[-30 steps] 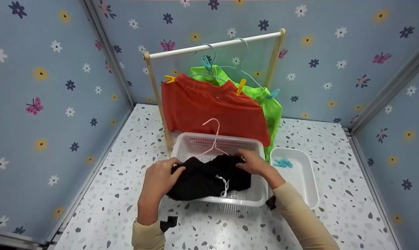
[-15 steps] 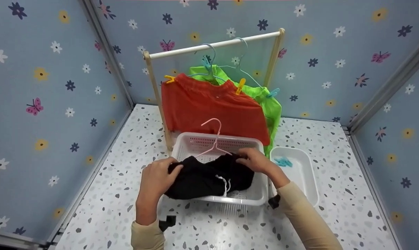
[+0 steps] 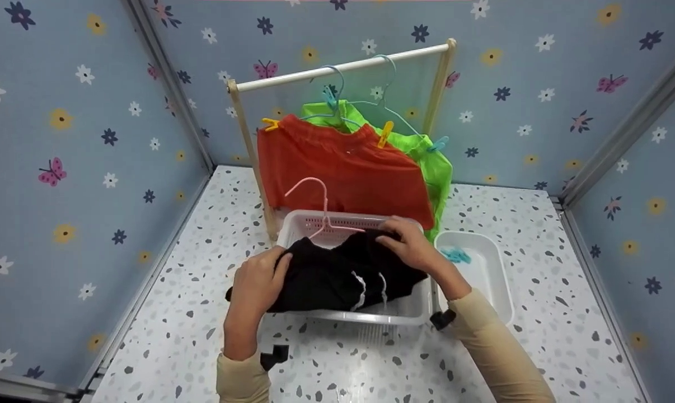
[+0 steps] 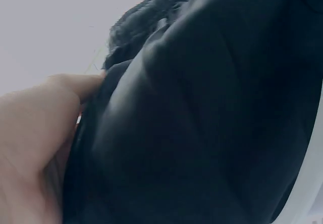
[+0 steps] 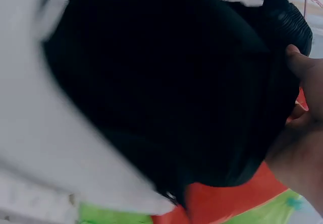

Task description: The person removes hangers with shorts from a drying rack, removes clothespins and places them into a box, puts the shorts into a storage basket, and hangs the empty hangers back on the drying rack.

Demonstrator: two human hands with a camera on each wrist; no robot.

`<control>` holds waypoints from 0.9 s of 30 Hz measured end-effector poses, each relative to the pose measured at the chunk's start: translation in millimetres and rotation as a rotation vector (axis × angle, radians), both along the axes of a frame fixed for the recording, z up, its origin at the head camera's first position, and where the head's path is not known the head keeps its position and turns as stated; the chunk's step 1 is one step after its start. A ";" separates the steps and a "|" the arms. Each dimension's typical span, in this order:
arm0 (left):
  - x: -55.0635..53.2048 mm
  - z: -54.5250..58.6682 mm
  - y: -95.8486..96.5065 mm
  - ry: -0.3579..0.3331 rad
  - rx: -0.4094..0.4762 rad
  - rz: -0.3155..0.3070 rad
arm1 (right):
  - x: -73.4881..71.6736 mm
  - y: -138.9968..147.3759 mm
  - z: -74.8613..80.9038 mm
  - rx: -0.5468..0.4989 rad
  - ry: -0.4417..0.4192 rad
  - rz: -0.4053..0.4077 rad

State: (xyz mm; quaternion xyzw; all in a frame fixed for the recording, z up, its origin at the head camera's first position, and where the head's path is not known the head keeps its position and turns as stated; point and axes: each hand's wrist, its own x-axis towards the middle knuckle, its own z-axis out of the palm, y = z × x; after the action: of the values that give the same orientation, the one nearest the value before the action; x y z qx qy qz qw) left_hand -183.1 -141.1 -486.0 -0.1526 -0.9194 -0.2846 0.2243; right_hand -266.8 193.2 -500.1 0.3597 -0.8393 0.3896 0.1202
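Note:
Black shorts (image 3: 326, 280) with white drawstring ends are held up over the white basket (image 3: 365, 319). My left hand (image 3: 258, 282) grips the left end of the waistband, thumb toward me. At the right end of the waistband, my right hand (image 3: 410, 246) pinches the cloth between thumb and fingers. A pink hanger (image 3: 326, 215) rises out of the waistband, its hook tilted to the left; its lower part is hidden by the cloth. In both wrist views the black cloth fills most of the picture, with a thumb on its edge.
Behind the basket stands a rack with a white rail (image 3: 365, 64). Red shorts (image 3: 343, 162) and a green garment (image 3: 438, 173) hang there with yellow and blue clothespins. To the right, a white tray (image 3: 502, 280) contains several blue clothespins (image 3: 456, 255).
Both hands have raised the black shorts slightly and spread them wider. The pink hanger has shifted left and up, its hook leaning further left. The two drawstring ends now hang apart.

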 end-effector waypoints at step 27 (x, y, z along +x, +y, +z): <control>-17.2 -7.5 16.3 0.373 0.233 -0.154 | 34.5 -10.1 42.9 0.022 0.212 0.016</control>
State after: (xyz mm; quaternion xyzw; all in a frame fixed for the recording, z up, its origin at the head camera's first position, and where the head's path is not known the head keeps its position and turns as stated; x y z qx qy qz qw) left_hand -200.2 -124.7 -493.5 -0.2452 -0.8086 -0.3721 0.3841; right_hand -232.4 183.1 -457.2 0.4071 -0.8231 0.3410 0.2013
